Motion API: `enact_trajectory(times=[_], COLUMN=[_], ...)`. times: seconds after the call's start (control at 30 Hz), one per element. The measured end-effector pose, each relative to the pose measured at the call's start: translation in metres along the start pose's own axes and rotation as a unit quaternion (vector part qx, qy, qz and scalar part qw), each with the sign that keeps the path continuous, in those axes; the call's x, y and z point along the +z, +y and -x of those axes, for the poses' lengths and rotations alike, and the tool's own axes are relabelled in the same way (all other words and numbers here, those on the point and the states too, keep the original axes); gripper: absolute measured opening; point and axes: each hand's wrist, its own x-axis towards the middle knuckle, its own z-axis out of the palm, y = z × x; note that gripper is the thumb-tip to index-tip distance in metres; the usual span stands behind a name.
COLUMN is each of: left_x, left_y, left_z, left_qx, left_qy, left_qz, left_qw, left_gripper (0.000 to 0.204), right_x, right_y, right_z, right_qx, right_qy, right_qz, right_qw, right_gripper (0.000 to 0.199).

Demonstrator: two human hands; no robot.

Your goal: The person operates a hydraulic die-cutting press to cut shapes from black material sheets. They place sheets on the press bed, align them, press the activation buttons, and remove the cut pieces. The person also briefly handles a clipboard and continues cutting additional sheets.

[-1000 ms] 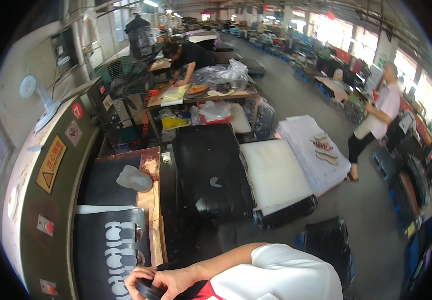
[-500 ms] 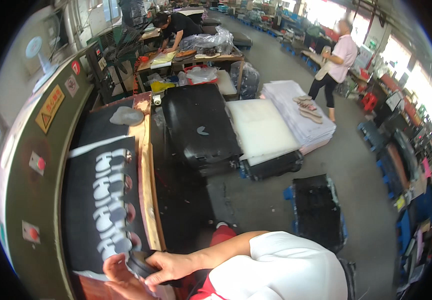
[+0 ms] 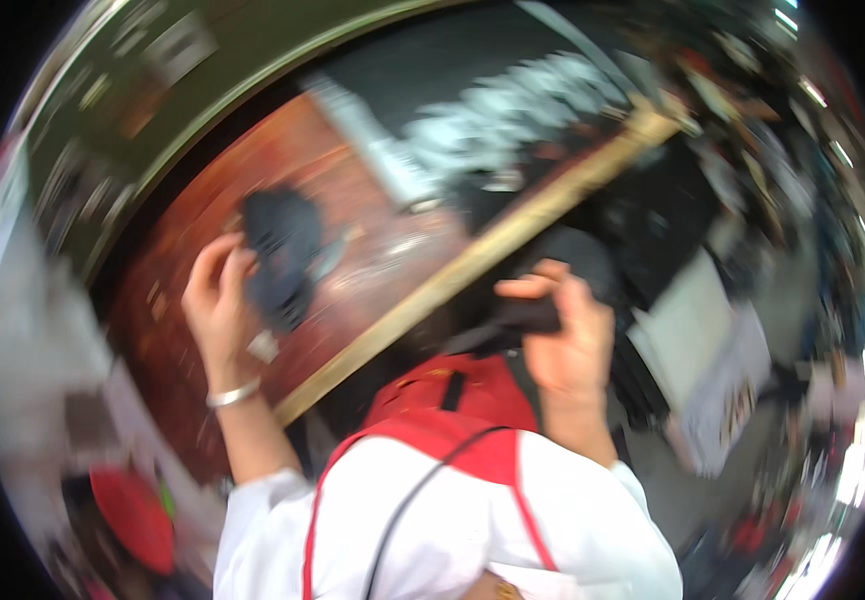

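Dark flat piece [image 3: 281,255], blue-black and irregular in outline, lying on the reddish-brown desk [image 3: 373,215] at centre left of the frame. Left hand [image 3: 215,305] at its left edge, fingers [image 3: 221,262] curled onto the piece; heavy motion blur, so pinch or mere touch not resolvable. Silver bangle [image 3: 233,394] on that wrist.

Second dark piece [image 3: 533,312] right of centre, held off the surface by the right hand [image 3: 568,340]: thumb on top, fingers closed around it from beneath.

Pale wooden strip [image 3: 483,255] running diagonally from lower left to upper right between the two hands, along the near edge of the desk. Beyond it, in the upper centre, black sheet with white markings [image 3: 513,110], smeared. Green machine housing [image 3: 153,110] arcing across the upper left.

White sleeves with red straps [image 3: 433,440] filling the lower centre. Red object [image 3: 133,515] at lower left, kind not discernible. Right side of frame: blurred workshop floor, white sheets [image 3: 693,320].
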Motion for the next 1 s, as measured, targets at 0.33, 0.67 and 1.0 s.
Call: enact_trajectory(times=[0.33,0.67,1.0], left_x=[-0.032,-0.048,-0.019], left_y=[-0.041,-0.053,-0.012], left_z=[0.016,-0.004,-0.039], left_qx=[0.226,0.356,0.000], left_qy=[-0.264,-0.438,-0.219], left_qz=[-0.500,-0.454,0.050], left_qw=[0.793,0.690,0.974], left_gripper=[0.076,0.069,0.050], right_x=[0.017,0.009,0.016], right_y=[0.016,0.031,0.027], right_z=[0.023,0.044,0.044], right_qx=[-0.036,0.006,-0.012], right_qy=[-0.130,-0.066,-0.035], right_qz=[0.017,0.015,0.006], right_qw=[0.991,0.998,0.999], right_gripper=[0.031,0.026,0.022])
